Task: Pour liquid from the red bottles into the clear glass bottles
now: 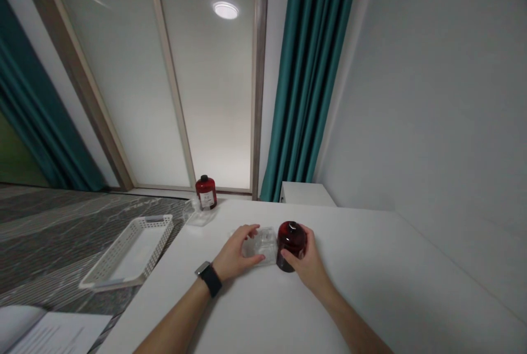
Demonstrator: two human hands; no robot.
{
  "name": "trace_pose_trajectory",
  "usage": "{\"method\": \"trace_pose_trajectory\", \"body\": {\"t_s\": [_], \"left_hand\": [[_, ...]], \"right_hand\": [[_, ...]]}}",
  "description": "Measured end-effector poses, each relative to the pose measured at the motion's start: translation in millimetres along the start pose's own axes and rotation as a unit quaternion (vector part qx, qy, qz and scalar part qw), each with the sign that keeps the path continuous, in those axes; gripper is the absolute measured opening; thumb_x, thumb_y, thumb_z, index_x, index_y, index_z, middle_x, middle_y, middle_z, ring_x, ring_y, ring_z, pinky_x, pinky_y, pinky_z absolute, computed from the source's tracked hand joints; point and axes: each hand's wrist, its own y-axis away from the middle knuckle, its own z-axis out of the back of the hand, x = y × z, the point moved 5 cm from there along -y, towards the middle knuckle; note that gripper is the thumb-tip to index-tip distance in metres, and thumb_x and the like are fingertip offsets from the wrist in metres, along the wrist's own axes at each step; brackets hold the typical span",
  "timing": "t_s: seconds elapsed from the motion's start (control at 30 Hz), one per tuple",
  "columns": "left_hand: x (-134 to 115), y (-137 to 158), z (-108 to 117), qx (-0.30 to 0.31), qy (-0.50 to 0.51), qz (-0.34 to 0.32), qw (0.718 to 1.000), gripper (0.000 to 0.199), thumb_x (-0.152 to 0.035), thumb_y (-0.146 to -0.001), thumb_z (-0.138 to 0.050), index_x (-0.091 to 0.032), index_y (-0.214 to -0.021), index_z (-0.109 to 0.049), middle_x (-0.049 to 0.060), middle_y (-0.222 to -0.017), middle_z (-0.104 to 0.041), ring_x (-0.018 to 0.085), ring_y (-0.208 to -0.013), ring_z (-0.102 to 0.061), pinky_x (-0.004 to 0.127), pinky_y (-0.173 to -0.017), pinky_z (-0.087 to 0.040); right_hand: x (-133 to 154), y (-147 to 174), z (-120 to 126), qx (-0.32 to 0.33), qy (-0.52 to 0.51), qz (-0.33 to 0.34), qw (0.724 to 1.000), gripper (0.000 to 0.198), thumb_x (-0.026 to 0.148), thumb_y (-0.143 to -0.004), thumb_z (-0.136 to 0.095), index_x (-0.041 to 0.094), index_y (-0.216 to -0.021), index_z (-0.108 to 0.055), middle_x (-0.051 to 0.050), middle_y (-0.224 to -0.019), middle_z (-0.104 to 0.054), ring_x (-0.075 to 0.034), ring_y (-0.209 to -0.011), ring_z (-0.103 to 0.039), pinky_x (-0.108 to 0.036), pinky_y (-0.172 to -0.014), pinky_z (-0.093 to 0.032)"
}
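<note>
On the tabletop, I see one bottle right of a tray, another bottle back-left; a basket lies off the left edge.

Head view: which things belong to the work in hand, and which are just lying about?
Work in hand:
dark red bottle, held in the right hand
clear plastic tray, by the open left hand
white table, beneath both

Apparently lying about, untouched:
second red bottle, at the table's far corner
white basket
open book

The right grip holds a dark red bottle.
</note>
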Motion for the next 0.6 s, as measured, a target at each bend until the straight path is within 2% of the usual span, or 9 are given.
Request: {"method": "trace_pose_trajectory", "body": {"t_s": [0.1, 0.3, 0.5, 0.6], "left_hand": [[-1, 0, 4, -0.004, 0.002, 0.006, 1.000, 0.062, -0.023, -0.072, -0.076, -0.021, -0.130, -0.052, 0.008, -0.114, -0.063, 0.025, -0.103, -0.061, 0.042, -0.092, -0.051], [-4, -1, 8, -0.001, -0.001, 0.006, 1.000, 0.064, -0.024, -0.072, -0.077, -0.021, -0.131, -0.051, 0.008, -0.114, -0.063, 0.025, -0.103, -0.060, 0.043, -0.094, -0.050], [-4, 0, 12, -0.013, -0.013, 0.003, 1.000, 0.061, -0.024, -0.074, -0.076, -0.021, -0.130, -0.052, 0.008, -0.114, -0.063, 0.025, -0.103, -0.061, 0.043, -0.094, -0.051], [-7, 0, 14, -0.008, -0.031, -0.007, 0.999, 0.062, -0.025, -0.075, -0.076, -0.021, -0.131, -0.050, 0.008, -0.114, -0.062, 0.025, -0.103, -0.061, 0.044, -0.095, -0.050]], "right_hand": [[4, 2, 3, 0.000, 0.009, 0.012, 1.000, 0.066, 0.032, -0.072, -0.076, 0.026, -0.130, -0.044, -0.010, -0.130, -0.057, -0.026, -0.117, -0.060, -0.045, -0.102, -0.051], [8, 4, -1, 0.011, 0.000, -0.003, 1.000, 0.082, 0.030, -0.069, -0.076, 0.027, -0.140, -0.035, -0.012, -0.139, -0.052, -0.029, -0.125, -0.056, -0.049, -0.106, -0.047], [11, 4, 5, 0.019, 0.034, -0.017, 0.999, 0.076, 0.030, -0.068, -0.076, 0.026, -0.135, -0.041, -0.011, -0.138, -0.053, -0.029, -0.125, -0.055, -0.051, -0.109, -0.043], [18, 5, 11, 0.028, 0.038, -0.009, 0.999, 0.075, 0.029, -0.067, -0.077, 0.026, -0.134, -0.044, -0.011, -0.136, -0.056, -0.030, -0.125, -0.056, -0.049, -0.107, -0.045]]}}
